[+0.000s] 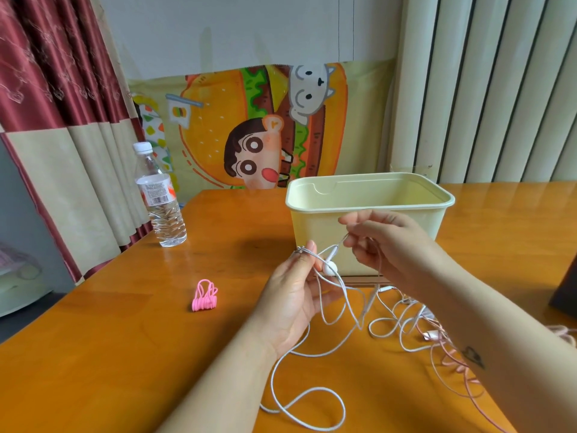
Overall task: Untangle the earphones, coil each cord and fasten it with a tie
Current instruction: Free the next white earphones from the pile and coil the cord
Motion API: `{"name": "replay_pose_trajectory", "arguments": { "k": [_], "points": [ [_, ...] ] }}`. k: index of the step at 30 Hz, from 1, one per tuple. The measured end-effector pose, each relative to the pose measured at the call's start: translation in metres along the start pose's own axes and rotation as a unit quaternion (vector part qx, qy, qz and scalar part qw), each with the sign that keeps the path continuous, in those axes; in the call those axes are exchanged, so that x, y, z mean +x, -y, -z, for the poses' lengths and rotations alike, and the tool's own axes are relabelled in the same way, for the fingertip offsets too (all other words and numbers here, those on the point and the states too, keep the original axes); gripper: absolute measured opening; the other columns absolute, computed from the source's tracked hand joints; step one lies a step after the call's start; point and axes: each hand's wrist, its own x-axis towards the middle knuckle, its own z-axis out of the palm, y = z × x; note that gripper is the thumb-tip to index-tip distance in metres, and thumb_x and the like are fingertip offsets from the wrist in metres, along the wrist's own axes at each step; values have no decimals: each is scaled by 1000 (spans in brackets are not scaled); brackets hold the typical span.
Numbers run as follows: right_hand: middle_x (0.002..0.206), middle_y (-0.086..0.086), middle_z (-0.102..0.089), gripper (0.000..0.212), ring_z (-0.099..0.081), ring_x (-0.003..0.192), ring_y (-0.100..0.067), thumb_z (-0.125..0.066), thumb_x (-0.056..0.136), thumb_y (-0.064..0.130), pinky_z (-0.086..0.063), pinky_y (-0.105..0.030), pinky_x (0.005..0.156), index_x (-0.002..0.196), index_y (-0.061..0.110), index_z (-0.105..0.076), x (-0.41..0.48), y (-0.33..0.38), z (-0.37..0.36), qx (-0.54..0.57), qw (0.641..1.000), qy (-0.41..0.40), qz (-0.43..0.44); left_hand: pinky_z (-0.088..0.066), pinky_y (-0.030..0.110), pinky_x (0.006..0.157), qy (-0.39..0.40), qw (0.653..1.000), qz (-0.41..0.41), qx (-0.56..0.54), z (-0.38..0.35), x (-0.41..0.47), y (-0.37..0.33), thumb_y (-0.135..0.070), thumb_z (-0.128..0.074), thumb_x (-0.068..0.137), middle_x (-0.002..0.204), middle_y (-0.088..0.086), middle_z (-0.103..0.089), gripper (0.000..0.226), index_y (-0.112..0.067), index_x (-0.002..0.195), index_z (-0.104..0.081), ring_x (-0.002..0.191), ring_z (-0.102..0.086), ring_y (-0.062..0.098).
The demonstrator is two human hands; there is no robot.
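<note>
White earphones [329, 267] hang between both hands; the left hand [293, 295] and right hand [387, 245] each pinch the cord, its loops trailing onto the table [125, 354]. Behind stands a tub [368, 207]; pink ties [204, 295] lie left.

A home room: red curtain [46, 73], cartoon burger cloth [249, 126], radiator [484, 89], wooden table [109, 339].

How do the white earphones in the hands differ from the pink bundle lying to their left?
The white earphones are held up, pinched by the left hand and right hand; the pink bundle lies on the table, untouched. The white earphones trail in loose open loops; the pink bundle is gathered tight. One is white, the other pink. Both are thin looped strands.
</note>
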Motion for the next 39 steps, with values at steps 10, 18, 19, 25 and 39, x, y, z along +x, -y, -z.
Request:
{"name": "replay_pose_trajectory", "arguments": {
  "k": [10, 18, 19, 25, 39],
  "points": [
    [47, -2, -51, 24, -72, 73, -20, -40, 93, -6, -58, -22, 64, 89, 7, -59, -6, 6, -6, 106, 991, -46, 60, -41, 19, 43, -89, 995, 12, -50, 8, 6, -4, -31, -49, 94, 47, -7, -30, 24, -10, 91, -60, 37, -26, 4],
    [68, -6, -69, 11, -70, 70, -12, -57, 92, 5, -58, -25, 69, 85, 11, -64, -9, 4, -9, -75, 988, -49, 126, -29, 19, 47, -89, 995, 11, -30, 16, 6, -10, -42, -40, 97, 46, -8, -24, 43, -9, 87, -66, 36, -23, 4],
    [71, -7, -71, 12, -70, 70, -11, -58, 91, 6, -58, -25, 70, 84, 13, -65, -10, 4, -8, -153, 974, -64, 155, -32, 20, 51, -93, 996, 8, -11, 17, 7, -9, -42, -40, 97, 47, -7, -27, 41, -9, 88, -63, 37, -27, 4],
    [63, -12, -67, 23, -71, 66, -11, -47, 94, 1, -56, -26, 65, 90, 14, -65, -13, 1, -13, -244, 956, -28, 159, -51, 27, 68, -67, 997, 20, 17, 15, 8, -7, -35, -46, 96, 62, -1, -59, 32, -8, 95, -64, 51, -53, 7],
    [47, -1, -37, 25, -63, 64, -16, -37, 95, 1, -55, -21, 58, 96, 6, -61, -10, 6, -14, 187, 981, 15, -49, -50, 33, 71, -47, 995, 74, 47, 11, 3, -7, -24, -55, 86, 74, 0, -57, 12, -16, 78, -59, 66, -57, 13]
  ]
}}
